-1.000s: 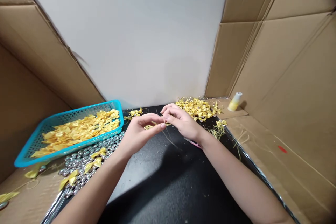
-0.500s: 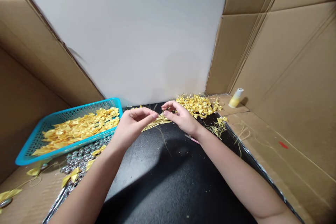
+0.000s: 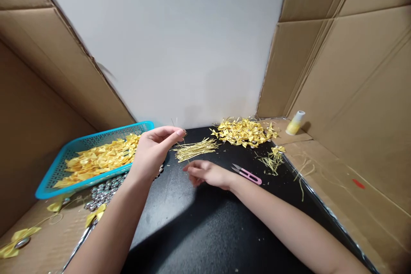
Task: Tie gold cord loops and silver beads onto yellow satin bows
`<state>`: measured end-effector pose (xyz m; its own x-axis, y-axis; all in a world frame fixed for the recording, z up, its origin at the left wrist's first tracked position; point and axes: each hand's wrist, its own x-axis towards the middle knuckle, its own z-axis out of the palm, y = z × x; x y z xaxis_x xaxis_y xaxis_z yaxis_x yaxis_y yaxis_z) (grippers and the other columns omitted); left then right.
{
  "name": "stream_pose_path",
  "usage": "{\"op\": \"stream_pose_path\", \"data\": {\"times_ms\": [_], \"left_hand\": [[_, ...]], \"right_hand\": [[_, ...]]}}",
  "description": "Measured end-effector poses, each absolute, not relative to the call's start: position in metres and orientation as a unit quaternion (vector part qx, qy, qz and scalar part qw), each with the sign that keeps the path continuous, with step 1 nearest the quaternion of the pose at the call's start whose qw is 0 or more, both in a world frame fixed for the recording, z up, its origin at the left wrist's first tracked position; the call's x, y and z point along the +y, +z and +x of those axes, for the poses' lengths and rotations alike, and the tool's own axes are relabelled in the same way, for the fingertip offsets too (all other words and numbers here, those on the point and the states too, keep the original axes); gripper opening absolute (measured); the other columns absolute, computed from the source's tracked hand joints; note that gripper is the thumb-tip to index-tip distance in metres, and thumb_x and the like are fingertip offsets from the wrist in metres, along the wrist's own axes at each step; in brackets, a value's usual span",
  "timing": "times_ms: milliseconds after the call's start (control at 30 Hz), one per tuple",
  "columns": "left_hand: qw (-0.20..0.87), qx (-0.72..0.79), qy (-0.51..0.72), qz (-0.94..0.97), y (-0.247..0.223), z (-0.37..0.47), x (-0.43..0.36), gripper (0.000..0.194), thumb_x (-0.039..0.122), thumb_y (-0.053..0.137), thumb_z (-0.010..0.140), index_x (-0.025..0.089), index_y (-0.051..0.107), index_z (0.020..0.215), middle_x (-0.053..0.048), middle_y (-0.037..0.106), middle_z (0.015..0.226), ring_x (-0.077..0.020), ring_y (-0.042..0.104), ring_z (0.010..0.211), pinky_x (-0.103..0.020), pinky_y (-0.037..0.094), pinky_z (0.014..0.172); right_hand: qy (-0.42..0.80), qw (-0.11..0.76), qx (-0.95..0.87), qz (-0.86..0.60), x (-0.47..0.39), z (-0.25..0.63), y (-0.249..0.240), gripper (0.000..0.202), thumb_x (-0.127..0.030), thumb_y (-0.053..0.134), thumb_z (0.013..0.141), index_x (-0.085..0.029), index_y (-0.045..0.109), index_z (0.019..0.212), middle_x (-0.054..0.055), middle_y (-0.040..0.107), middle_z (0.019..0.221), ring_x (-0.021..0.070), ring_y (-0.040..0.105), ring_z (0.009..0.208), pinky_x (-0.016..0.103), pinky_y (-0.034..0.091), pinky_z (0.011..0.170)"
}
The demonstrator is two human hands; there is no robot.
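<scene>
Gold, stiff-looking and loosely fanned, the cord bundle (image 3: 196,149) is laid on the black table (image 3: 199,239). Near its left end, a thin strand (image 3: 173,123) is pinched by the left hand (image 3: 152,150); nearer the camera, the right hand (image 3: 212,174) is curled, its grip unclear.

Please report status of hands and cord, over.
Left hand pinches thin cord. Right hand low, fingers curled, hold unclear. Gold cord bundle just beyond; pink snips nearby.

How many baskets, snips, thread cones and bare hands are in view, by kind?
Blue basket: 1
Pink snips: 1
Yellow-and-white cone: 1
Hands, left hand and right hand: 2
Total: 5
Bows, beads and gold cords overlap too much to count.
</scene>
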<state>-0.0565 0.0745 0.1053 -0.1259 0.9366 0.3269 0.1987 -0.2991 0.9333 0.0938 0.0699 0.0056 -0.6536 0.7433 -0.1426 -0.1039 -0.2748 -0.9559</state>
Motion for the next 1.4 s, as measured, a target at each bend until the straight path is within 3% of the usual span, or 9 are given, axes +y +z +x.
{"op": "stream_pose_path", "data": {"times_ms": [100,167,733,1167,1400], "left_hand": [[0.323,0.493,0.568,0.574,0.107,-0.059,0.075,0.021,0.037,0.08,0.062,0.018,0.074,0.067,-0.004,0.07,0.066,-0.0165,0.064,0.064,-0.027,0.052,0.064],[0.321,0.492,0.577,0.568,0.108,-0.063,0.076,0.02,0.037,0.079,0.064,0.018,0.074,0.068,-0.003,0.07,0.066,-0.0156,0.064,0.064,-0.026,0.052,0.064],[0.253,0.465,0.72,0.449,0.117,-0.092,0.095,0.018,0.032,0.076,0.062,0.017,0.072,0.07,-0.001,0.068,0.067,-0.0093,0.055,0.056,-0.021,0.043,0.055],[0.235,0.447,0.743,0.438,0.117,-0.102,0.098,0.018,0.032,0.076,0.062,0.017,0.071,0.07,0.0,0.068,0.063,-0.0129,0.063,0.063,-0.023,0.044,0.061],[0.253,0.439,0.741,0.441,0.12,-0.099,0.095,0.022,0.035,0.078,0.06,0.016,0.072,0.07,-0.001,0.068,0.062,-0.0139,0.062,0.062,-0.025,0.046,0.063]], "right_hand": [[0.746,0.301,-0.531,-0.267,0.073,0.096,0.004,0.049,-0.065,0.064,0.074,-0.018,0.051,0.069,-0.01,0.032,0.052,0.0068,0.03,0.05,0.027,0.036,0.06],[0.745,0.313,-0.534,-0.25,0.074,0.098,0.005,0.055,-0.07,0.065,0.07,-0.019,0.044,0.063,-0.01,0.029,0.052,0.0066,0.028,0.05,0.027,0.036,0.06],[0.69,0.311,-0.617,-0.215,0.066,0.099,0.022,0.057,-0.072,0.057,0.074,-0.02,0.04,0.059,-0.007,0.032,0.055,0.0079,0.026,0.052,0.026,0.023,0.054],[0.617,0.244,-0.72,-0.205,0.065,0.108,0.031,0.056,-0.07,0.049,0.082,-0.019,0.043,0.06,-0.004,0.038,0.059,0.0098,0.032,0.057,0.027,0.027,0.058],[0.591,0.238,-0.733,-0.239,0.067,0.11,0.03,0.049,-0.06,0.048,0.087,-0.018,0.049,0.063,-0.002,0.044,0.062,0.0111,0.038,0.061,0.027,0.032,0.062]]}}
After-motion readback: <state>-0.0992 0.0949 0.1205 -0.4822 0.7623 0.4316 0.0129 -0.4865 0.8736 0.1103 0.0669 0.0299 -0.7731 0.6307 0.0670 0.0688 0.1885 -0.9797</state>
